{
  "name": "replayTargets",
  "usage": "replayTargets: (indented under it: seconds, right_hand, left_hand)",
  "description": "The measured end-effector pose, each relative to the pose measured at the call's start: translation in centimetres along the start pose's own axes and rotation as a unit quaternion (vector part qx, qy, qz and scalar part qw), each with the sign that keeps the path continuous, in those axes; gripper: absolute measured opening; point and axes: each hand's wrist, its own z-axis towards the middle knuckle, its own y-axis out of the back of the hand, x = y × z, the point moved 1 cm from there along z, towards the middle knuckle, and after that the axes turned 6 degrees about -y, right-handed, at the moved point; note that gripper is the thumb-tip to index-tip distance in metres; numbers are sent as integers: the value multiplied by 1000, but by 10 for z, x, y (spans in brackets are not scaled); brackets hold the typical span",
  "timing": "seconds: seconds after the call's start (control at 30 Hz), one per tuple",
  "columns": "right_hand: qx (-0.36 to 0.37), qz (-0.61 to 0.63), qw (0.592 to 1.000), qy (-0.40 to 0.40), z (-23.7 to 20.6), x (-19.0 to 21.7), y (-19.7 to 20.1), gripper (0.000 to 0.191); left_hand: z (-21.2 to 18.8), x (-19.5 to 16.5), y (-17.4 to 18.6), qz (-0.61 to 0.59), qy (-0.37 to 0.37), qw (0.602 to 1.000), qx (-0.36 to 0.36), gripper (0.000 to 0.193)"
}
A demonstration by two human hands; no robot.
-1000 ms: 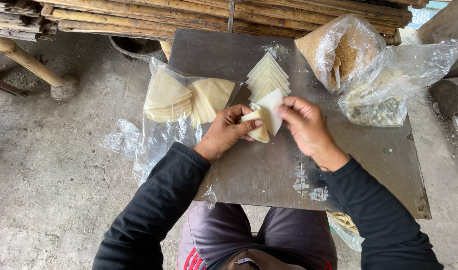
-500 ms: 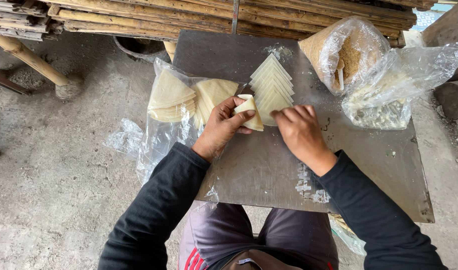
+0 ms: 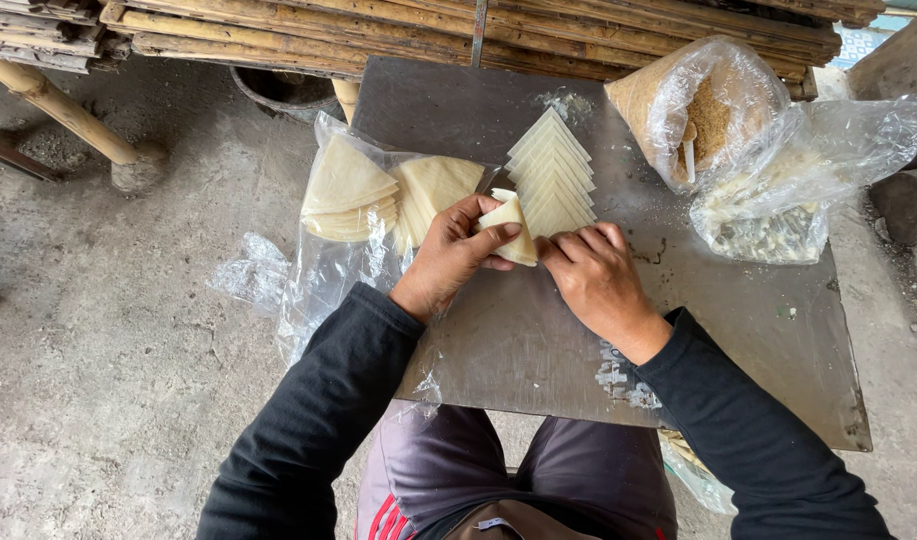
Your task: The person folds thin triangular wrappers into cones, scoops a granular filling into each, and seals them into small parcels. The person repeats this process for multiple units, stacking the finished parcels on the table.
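The left hand [image 3: 453, 255] is curled around a small pale folded pastry cone [image 3: 511, 225], thumb laid across its front and fingers wrapped behind, so the piece sits up off the grey metal work board [image 3: 538, 340] just in front of the knuckles. The right hand [image 3: 598, 280] lies close beside it, fingers bent and narrow, its fingertips [image 3: 563, 245] touching the lower edge of the cone and the near corner of the fanned row of thin cream triangular pastry sheets [image 3: 553, 180] that lies just beyond both hands. The folded piece looks very light, thin and pliable, soft enough to crease or tear under a hard pinch and probably a little tacky where the layers overlap; it seems best taken along the folded seam with flat finger pads, not by the open mouth or the point, which would likely collapse. To the far left of the left hand, two loose stacks of the same sheets [image 3: 348, 190] rest on a crumpled clear plastic bag [image 3: 318, 290]. Beyond the right hand, to its right, sit a clear bag of brown crumbly filling [image 3: 713, 110] with a pale spoon handle in it, and a second clear bag of pale finished pieces [image 3: 778, 215].
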Motion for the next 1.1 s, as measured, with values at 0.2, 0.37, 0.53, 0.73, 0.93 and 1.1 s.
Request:
replayTargets:
  seconds: [0.2, 0.37, 0.53, 0.73, 0.93, 1.1]
  right_hand:
    - [-30, 53, 996, -58, 8, -15, 6, 13]
    - [-59, 315, 944, -74, 15, -11, 19, 24]
    - [-73, 322, 939, -100, 13, 6, 23, 31]
    - [-79, 325, 934, -130, 11, 6, 18, 19]
    - [-63, 327, 927, -171, 7, 8, 13, 13]
    - [-49, 389, 911, -127, 4, 11, 10, 30]
  left_hand:
    - [2, -1, -2, 14, -1, 1000, 20, 28]
    - [3, 0, -2, 25, -19, 996, 86, 34]
    - [0, 6, 1, 15, -24, 993, 111, 37]
    - [2, 11, 3, 33, -15, 995, 90, 35]
    - [1, 15, 2, 67, -13, 996, 64, 31]
    - [2, 18, 1, 83, -42, 995, 44, 25]
